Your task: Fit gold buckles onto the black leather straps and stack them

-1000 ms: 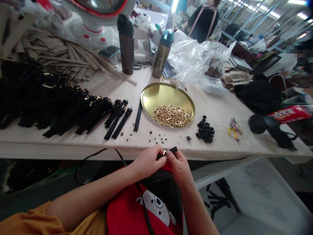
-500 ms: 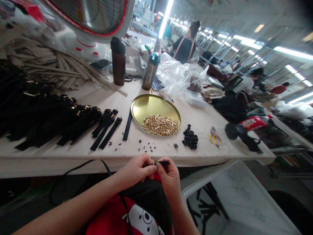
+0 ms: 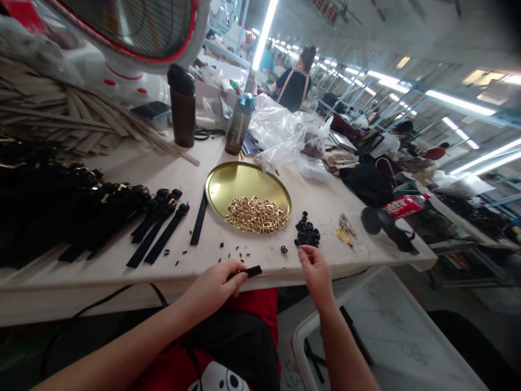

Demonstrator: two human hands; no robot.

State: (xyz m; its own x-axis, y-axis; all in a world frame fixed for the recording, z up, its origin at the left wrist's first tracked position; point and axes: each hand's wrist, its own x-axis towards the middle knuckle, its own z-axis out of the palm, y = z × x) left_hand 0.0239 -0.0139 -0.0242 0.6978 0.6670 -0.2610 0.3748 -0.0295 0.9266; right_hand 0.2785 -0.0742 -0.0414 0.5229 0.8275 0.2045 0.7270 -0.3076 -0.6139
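My left hand point(image 3: 220, 282) is closed on a short black strap point(image 3: 253, 271), whose end sticks out to the right past the thumb. Any buckle on it is hidden by the fingers. Apart from it, my right hand point(image 3: 316, 274) reaches over the table edge with fingers stretched out. Its fingertips are close to a heap of small black loops point(image 3: 308, 233); no held thing shows between them. One loose loop point(image 3: 284, 250) lies just left of those fingertips. A round gold tray point(image 3: 244, 176) beyond the hands holds many small gold buckles point(image 3: 255, 215).
Black straps with buckles point(image 3: 166, 233) lie left, beside a large pile of straps point(image 3: 61, 212). Pliers point(image 3: 345, 231) and a red-labelled bottle point(image 3: 405, 206) are on the right. Two drinking bottles point(image 3: 183, 108), a fan point(image 3: 142, 32) and plastic bags point(image 3: 280, 130) stand behind. A white bin point(image 3: 391, 326) sits below right.
My right hand has let go of the strap and moved right to the black loops. My left hand keeps hold of the strap. The view has shifted slightly.
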